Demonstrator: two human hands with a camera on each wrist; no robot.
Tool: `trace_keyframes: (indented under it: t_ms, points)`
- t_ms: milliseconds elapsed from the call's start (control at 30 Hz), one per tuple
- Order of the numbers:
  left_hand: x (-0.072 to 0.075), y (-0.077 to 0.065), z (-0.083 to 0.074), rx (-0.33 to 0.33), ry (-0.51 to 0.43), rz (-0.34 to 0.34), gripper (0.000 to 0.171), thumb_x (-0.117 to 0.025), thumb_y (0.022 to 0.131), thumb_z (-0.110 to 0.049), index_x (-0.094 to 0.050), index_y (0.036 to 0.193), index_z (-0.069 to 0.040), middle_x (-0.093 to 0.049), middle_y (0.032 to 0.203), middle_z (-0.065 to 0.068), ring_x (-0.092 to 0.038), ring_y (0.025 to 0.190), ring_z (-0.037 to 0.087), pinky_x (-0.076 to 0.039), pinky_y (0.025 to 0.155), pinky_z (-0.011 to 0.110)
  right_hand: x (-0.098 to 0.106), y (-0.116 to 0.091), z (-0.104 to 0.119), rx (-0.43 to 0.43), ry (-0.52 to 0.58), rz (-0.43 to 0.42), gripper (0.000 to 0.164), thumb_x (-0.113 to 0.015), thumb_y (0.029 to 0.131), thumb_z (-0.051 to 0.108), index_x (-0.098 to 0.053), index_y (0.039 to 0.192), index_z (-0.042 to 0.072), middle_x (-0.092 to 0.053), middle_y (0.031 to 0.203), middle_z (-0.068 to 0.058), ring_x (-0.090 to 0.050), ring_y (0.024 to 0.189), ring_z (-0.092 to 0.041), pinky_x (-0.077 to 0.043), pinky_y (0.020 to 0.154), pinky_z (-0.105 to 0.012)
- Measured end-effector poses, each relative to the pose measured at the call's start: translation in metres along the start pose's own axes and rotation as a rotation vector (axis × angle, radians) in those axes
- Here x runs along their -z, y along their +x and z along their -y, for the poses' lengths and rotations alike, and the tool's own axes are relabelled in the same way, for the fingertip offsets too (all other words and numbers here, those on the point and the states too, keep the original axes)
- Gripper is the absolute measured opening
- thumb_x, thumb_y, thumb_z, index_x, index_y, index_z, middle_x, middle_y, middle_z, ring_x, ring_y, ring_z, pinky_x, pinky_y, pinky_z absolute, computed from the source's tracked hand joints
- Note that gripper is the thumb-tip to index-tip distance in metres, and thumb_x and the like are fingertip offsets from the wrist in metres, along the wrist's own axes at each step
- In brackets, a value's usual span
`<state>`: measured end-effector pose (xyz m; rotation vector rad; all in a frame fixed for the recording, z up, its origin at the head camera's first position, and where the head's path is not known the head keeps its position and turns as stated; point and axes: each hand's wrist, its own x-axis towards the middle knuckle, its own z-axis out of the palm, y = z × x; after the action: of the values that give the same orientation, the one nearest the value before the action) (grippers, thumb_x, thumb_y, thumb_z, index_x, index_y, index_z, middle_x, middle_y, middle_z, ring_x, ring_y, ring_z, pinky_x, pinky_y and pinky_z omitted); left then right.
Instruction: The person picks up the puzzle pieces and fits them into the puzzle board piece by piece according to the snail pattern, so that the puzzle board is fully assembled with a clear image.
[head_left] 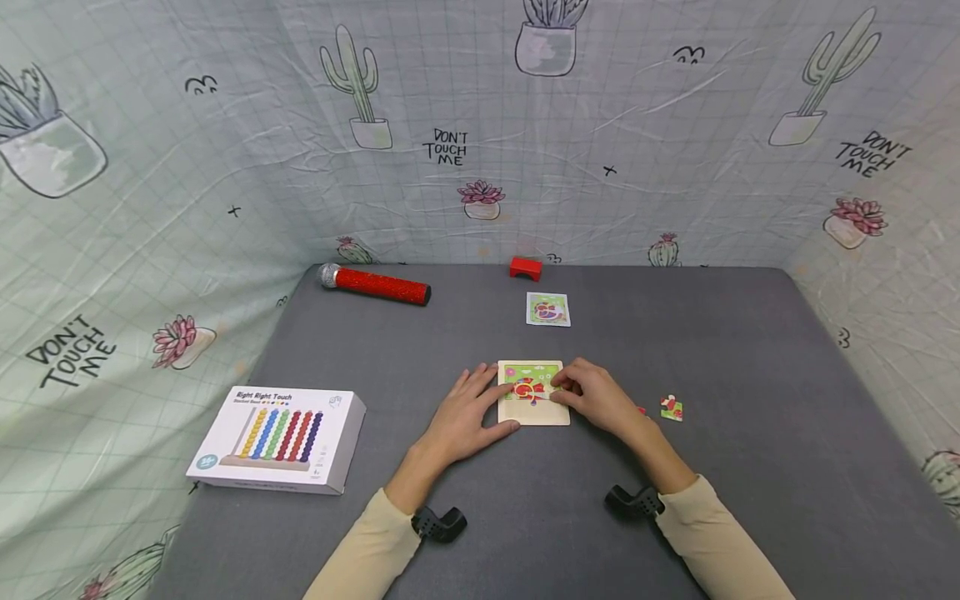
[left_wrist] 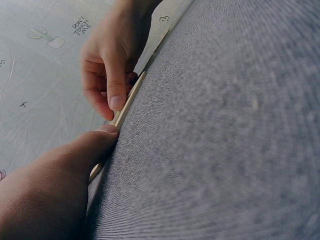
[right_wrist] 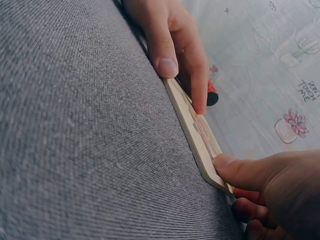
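A square wooden puzzle board [head_left: 534, 414] lies on the grey table between both hands. Its upper half shows a green and red picture, its lower half is bare pale wood. My left hand [head_left: 467, 417] rests along the left side with fingers extended, one fingertip on the picture and the thumb at the near left corner. At the right edge, my right hand [head_left: 597, 395] pinches a puzzle piece between thumb and curled fingers, low over the board; the fingers mostly hide the piece. In the right wrist view its thumb [right_wrist: 227, 167] presses at the board's edge.
Right of the right forearm lies a loose puzzle piece [head_left: 672, 407], with a red bit beside it partly hidden. A picture card [head_left: 547, 310] and red arch block [head_left: 525, 268] sit behind the board. Farther left are a red microphone [head_left: 381, 286] and a white box [head_left: 273, 433].
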<state>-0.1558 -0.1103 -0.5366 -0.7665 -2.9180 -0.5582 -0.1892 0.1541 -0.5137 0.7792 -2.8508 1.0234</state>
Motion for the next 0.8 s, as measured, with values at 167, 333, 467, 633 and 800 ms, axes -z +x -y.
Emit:
trace_keyframes:
  t_ms: [167,333,467,633,800]
  points:
    - [0.001,0.0,0.0,0.001,-0.003,-0.003,0.064,-0.061,0.092,-0.06,-0.055,0.144,-0.024,-0.039,0.16,0.008,-0.03,0.153,0.027,-0.021,0.128,0.046,0.001,0.0,0.002,-0.003,-0.001,0.0,0.017,-0.076,0.09,0.021,-0.074,0.101,0.009,-0.061,0.089,0.002,-0.052,0.075,-0.006,-0.047,0.066,-0.024]
    - [0.001,-0.001,-0.001,0.0,-0.004,-0.004,0.064,-0.061,0.092,-0.06,-0.055,0.145,-0.023,-0.04,0.16,0.008,-0.03,0.153,0.027,-0.021,0.128,0.046,0.008,-0.003,0.006,-0.001,-0.009,-0.005,0.018,-0.077,0.089,0.021,-0.074,0.101,0.009,-0.062,0.089,0.002,-0.053,0.075,-0.006,-0.047,0.065,-0.023]
    - [0.0,0.0,-0.001,0.0,-0.003,-0.005,0.064,-0.061,0.092,-0.06,-0.055,0.144,-0.023,-0.04,0.16,0.008,-0.03,0.153,0.027,-0.021,0.128,0.047,0.013,-0.007,0.006,-0.002,-0.036,-0.018,0.023,-0.079,0.087,0.021,-0.074,0.106,0.008,-0.064,0.094,-0.001,-0.056,0.079,-0.01,-0.05,0.069,-0.027]
    - [0.0,-0.001,-0.001,-0.012,-0.009,-0.025,0.064,-0.064,0.091,-0.058,-0.057,0.143,-0.021,-0.042,0.159,0.011,-0.032,0.152,0.029,-0.024,0.126,0.05,0.019,-0.014,0.001,-0.022,-0.097,-0.036,0.037,-0.082,0.084,0.026,-0.071,0.114,0.007,-0.065,0.104,-0.007,-0.056,0.089,-0.017,-0.05,0.076,-0.036]
    - [0.0,-0.001,-0.001,-0.011,-0.013,-0.026,0.064,-0.064,0.09,-0.057,-0.057,0.143,-0.021,-0.042,0.159,0.011,-0.033,0.152,0.029,-0.023,0.126,0.049,0.026,-0.022,-0.004,-0.047,-0.116,-0.047,0.047,-0.084,0.081,0.028,-0.069,0.12,0.005,-0.063,0.109,-0.01,-0.053,0.095,-0.022,-0.048,0.081,-0.041]
